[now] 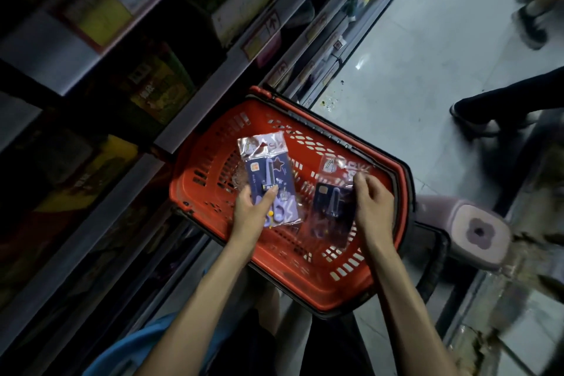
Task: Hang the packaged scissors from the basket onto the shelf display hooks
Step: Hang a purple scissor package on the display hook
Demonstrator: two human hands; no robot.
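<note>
A red plastic basket [210, 162] sits on the floor beside the shelving. My left hand [251, 212] grips the lower part of a clear pack of purple scissors [268, 171] on a dark blue card, held over the basket's middle. My right hand [372, 201] pinches the right edge of a second pack of scissors [331, 207], darker and lying lower in the basket. The shelf [189, 113] runs along the left; no display hooks can be made out in the dark.
Dim shelves with boxed goods [158, 91] fill the left side. A pale pink stool [476, 232] stands right of the basket. On the grey aisle floor at upper right are other people's legs [494, 104] and feet [531, 24].
</note>
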